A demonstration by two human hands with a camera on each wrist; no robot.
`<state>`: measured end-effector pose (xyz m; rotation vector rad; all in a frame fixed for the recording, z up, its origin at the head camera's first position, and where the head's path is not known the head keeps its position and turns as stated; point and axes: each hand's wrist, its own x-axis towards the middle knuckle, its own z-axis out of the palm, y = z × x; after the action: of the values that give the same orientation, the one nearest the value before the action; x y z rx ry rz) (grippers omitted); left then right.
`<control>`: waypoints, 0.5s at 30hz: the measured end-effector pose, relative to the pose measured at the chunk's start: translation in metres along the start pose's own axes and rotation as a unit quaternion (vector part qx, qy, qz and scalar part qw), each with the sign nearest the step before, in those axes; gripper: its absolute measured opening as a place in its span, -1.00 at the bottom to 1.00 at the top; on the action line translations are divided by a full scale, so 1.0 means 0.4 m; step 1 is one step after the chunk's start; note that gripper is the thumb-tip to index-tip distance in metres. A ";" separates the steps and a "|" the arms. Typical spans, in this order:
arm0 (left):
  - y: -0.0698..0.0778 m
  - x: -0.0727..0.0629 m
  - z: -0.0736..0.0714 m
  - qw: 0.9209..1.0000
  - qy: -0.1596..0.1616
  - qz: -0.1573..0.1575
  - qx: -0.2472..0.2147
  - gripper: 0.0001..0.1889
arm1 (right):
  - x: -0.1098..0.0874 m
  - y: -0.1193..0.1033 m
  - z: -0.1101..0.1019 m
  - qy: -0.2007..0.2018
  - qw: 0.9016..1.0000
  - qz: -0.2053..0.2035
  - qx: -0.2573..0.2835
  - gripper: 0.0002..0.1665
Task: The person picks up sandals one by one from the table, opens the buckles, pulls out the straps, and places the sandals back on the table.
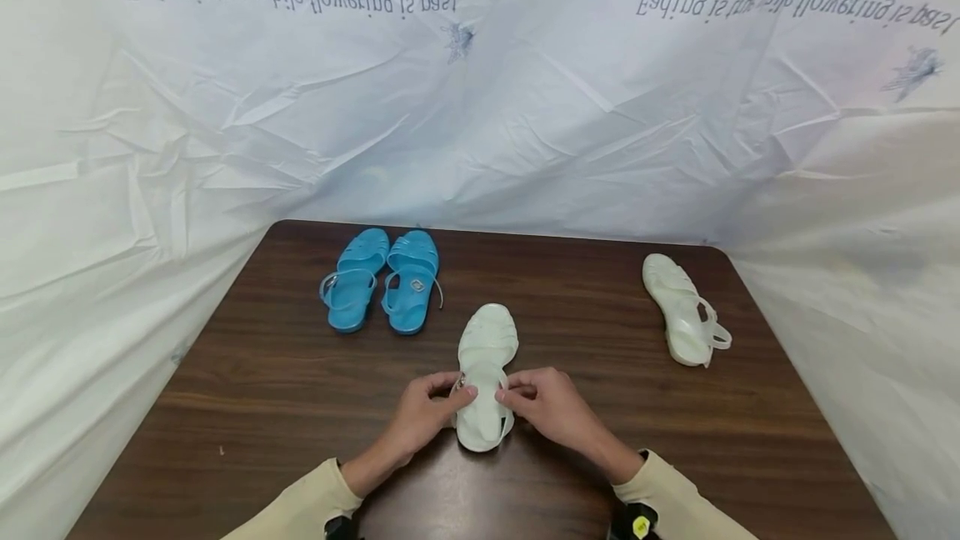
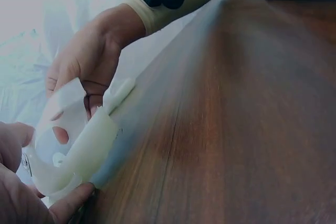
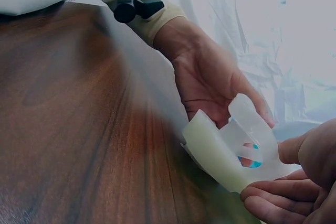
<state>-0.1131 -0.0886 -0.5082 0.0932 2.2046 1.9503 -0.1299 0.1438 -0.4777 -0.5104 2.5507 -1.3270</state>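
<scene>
A white sandal (image 1: 487,344) is near the middle of the table, toe pointing away from me. My left hand (image 1: 429,413) pinches its left side by the buckle, with the thumb over the inner edge. On the opposite side, my right hand (image 1: 553,408) pinches the edge near the strap. In the left wrist view, the sandal's heel (image 2: 97,142) and pale straps stand between the two hands. The right wrist view shows the heel (image 3: 212,150) with my right fingers (image 3: 281,190) against its outside. Whether the sole touches the table cannot be told.
Two blue sandals, a left one (image 1: 348,302) and a right one (image 1: 408,307), lie side by side at the back left. Another white sandal (image 1: 686,323) lies at the back right. A white printed sheet (image 1: 525,165) hangs behind the dark wooden table (image 1: 300,407).
</scene>
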 end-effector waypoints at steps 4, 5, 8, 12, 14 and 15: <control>-0.004 0.003 -0.004 0.999 -0.020 -0.010 -0.049 -0.47 | 0.001 -0.003 -0.001 0.007 1.000 -0.006 0.006 -0.68; -0.005 0.004 -0.004 0.998 -0.025 -0.012 -0.062 -0.47 | 0.002 -0.004 -0.002 0.010 1.000 -0.006 0.009 -0.68; -0.008 0.005 -0.007 0.994 -0.042 -0.020 -0.102 -0.48 | 0.005 -0.005 -0.005 0.015 1.000 -0.006 0.013 -0.65; -0.014 0.003 -0.009 0.989 -0.047 -0.029 -0.135 -0.47 | 0.006 -0.002 -0.002 0.008 1.000 -0.008 0.011 -0.64; -0.017 0.002 -0.010 0.988 -0.043 -0.028 -0.145 -0.48 | 0.005 -0.001 0.002 0.002 1.000 -0.008 0.016 -0.66; -0.019 0.002 -0.010 0.988 -0.040 -0.026 -0.150 -0.48 | 0.004 -0.001 0.004 0.002 1.000 -0.009 0.017 -0.66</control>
<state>-0.1141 -0.0932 -0.5153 0.0664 1.8220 2.1813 -0.1308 0.1417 -0.4784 -0.5275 2.5277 -1.3752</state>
